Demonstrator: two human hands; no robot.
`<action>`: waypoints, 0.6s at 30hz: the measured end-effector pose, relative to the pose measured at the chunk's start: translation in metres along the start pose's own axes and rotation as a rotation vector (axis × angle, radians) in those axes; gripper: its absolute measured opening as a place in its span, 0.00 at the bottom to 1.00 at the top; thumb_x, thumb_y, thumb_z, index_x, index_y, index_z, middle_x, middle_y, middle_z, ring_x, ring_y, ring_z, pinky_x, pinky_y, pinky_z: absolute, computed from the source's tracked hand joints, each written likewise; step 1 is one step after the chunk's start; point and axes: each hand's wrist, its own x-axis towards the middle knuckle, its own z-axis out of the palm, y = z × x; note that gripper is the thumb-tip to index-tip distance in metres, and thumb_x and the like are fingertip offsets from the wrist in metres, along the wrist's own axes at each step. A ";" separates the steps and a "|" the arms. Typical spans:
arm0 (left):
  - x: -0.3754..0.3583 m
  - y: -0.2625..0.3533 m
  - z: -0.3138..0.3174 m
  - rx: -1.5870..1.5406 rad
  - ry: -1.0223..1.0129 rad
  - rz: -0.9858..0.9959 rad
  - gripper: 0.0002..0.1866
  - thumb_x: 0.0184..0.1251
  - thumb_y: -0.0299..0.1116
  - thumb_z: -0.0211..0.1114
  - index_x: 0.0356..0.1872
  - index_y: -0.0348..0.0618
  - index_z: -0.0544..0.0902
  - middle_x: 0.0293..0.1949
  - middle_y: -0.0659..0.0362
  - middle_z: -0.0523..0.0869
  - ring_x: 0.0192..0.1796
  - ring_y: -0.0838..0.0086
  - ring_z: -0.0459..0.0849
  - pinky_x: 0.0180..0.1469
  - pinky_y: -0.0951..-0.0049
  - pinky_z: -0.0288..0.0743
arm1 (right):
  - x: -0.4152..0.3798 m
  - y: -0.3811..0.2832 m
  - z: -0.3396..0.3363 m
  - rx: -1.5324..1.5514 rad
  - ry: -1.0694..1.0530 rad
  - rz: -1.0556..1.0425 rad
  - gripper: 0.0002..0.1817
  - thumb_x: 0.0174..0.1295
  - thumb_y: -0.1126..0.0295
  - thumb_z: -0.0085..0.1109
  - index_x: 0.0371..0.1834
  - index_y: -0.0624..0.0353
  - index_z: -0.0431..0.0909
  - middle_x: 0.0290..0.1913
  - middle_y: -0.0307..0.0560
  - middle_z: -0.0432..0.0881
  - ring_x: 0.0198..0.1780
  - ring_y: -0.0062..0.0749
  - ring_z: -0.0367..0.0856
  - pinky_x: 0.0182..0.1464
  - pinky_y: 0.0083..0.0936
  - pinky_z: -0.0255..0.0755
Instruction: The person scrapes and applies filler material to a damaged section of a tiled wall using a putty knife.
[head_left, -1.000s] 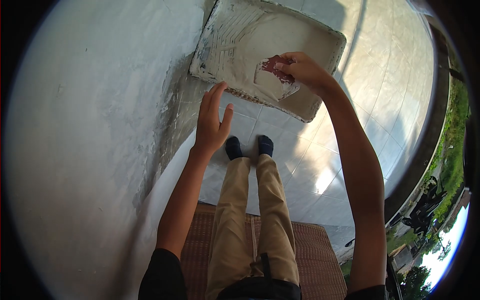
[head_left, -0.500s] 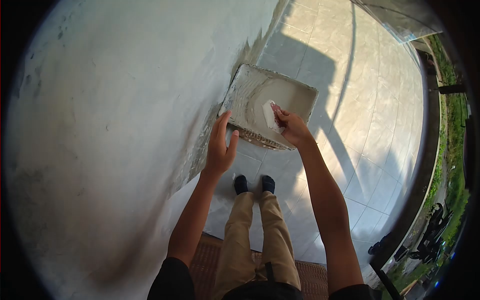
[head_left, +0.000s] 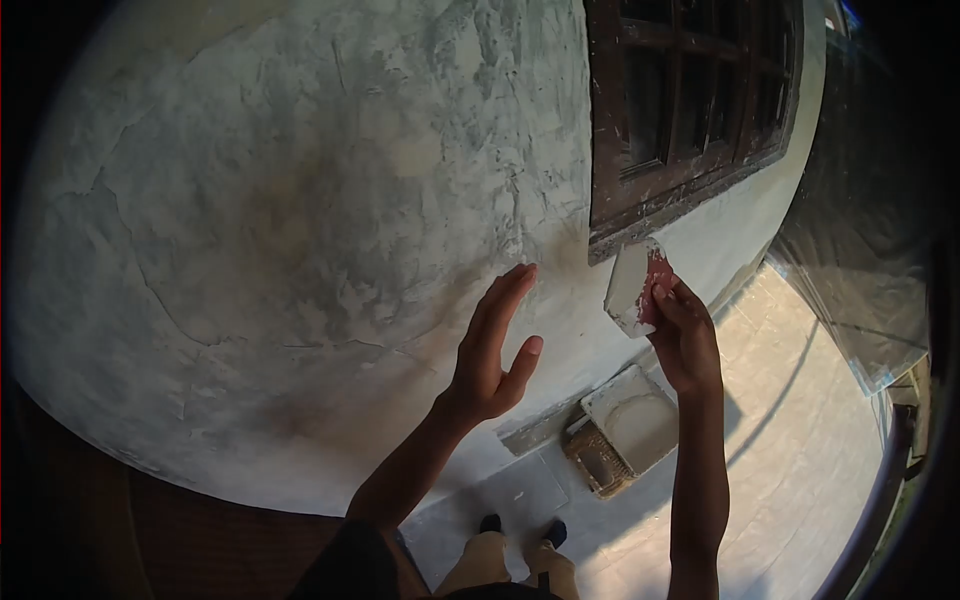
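Observation:
My right hand (head_left: 687, 335) grips a reddish putty spreader (head_left: 655, 285). Pale putty (head_left: 629, 283) coats its blade, which is raised in front of the wall below the window. Fingers stretched and thumb apart, my left hand (head_left: 495, 355) is open and holds nothing; it is beside the wall (head_left: 330, 260), and whether it touches cannot be made out. The wall has patchy grey-white putty on it. Down on the floor, a tray (head_left: 608, 398) contains wet putty (head_left: 646, 428), and my right forearm is close to its right edge in view.
A dark wooden window frame (head_left: 640, 205) with panes is at the upper right. Next to the tray is a brown woven basket (head_left: 597, 462) on the tiled floor (head_left: 765, 440). Dark translucent sheeting (head_left: 860, 230) hangs at the right. My feet are below.
My right hand has lifted the putty spreader out of the tray and up to the wall. My left hand has left the tray's side and risen too. The view has tilted up toward the window.

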 end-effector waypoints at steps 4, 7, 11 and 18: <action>0.014 0.031 -0.122 0.267 0.186 0.109 0.31 0.72 0.30 0.57 0.75 0.34 0.63 0.75 0.46 0.69 0.78 0.54 0.64 0.79 0.53 0.54 | 0.013 -0.016 0.122 -0.067 -0.210 -0.047 0.17 0.71 0.76 0.59 0.62 0.65 0.75 0.54 0.47 0.84 0.55 0.28 0.83 0.60 0.30 0.78; -0.010 0.061 -0.209 0.464 0.364 0.230 0.31 0.74 0.35 0.56 0.75 0.35 0.64 0.74 0.47 0.70 0.78 0.53 0.64 0.79 0.52 0.55 | -0.006 -0.003 0.194 -0.118 -0.335 -0.063 0.15 0.72 0.74 0.58 0.60 0.64 0.77 0.49 0.41 0.86 0.48 0.21 0.85 0.53 0.20 0.80; -0.013 0.092 -0.313 0.606 0.550 0.234 0.33 0.79 0.48 0.51 0.73 0.31 0.65 0.71 0.42 0.71 0.76 0.54 0.66 0.78 0.52 0.53 | -0.015 0.004 0.316 -0.134 -0.570 -0.064 0.15 0.72 0.73 0.58 0.60 0.63 0.78 0.49 0.40 0.87 0.46 0.17 0.85 0.48 0.16 0.79; -0.052 0.116 -0.460 0.817 0.598 0.236 0.28 0.78 0.36 0.53 0.74 0.35 0.66 0.72 0.43 0.71 0.76 0.52 0.67 0.77 0.53 0.58 | -0.062 0.038 0.476 -0.266 -0.679 -0.176 0.13 0.71 0.70 0.62 0.55 0.60 0.83 0.46 0.37 0.88 0.46 0.16 0.84 0.50 0.15 0.76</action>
